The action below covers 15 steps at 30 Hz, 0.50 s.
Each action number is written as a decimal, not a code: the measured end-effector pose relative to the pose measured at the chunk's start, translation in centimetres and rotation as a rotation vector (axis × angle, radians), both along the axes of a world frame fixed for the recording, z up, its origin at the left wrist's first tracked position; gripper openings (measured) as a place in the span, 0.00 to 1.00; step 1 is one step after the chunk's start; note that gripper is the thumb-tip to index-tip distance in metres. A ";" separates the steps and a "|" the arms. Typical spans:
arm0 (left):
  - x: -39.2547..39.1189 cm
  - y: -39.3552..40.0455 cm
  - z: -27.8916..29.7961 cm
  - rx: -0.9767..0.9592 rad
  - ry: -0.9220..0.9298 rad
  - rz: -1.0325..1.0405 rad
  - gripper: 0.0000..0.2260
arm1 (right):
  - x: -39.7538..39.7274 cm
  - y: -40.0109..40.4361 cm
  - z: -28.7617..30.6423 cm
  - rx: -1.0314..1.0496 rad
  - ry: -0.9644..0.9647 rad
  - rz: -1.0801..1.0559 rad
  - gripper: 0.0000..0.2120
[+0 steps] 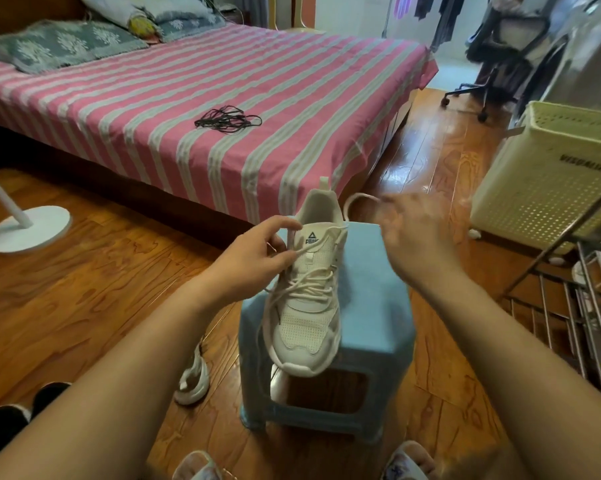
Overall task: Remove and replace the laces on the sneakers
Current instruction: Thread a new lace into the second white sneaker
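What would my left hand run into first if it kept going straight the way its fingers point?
The left hand points right, at the white sneaker on the blue stool. Its fingers already pinch the white lace by the tongue, so it would likely press into the sneaker's tongue first.

arms: bare, no sleeves | feet: pale patterned slippers (408, 462) | wrists: no jewellery
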<state>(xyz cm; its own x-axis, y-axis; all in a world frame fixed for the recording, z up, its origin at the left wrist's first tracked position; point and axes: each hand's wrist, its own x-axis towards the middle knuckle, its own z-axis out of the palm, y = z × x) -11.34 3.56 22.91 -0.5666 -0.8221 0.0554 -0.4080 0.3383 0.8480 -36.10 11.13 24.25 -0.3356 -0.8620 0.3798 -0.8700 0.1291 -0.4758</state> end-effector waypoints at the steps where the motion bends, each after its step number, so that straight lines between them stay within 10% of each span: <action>1: 0.2 0.0 0.0 0.043 0.030 0.001 0.17 | 1.3 0.1 0.0 -0.043 0.029 0.123 0.17; 15: -0.5 0.0 0.3 0.055 0.056 0.073 0.16 | 5.5 -2.7 -0.2 -0.022 0.065 0.372 0.03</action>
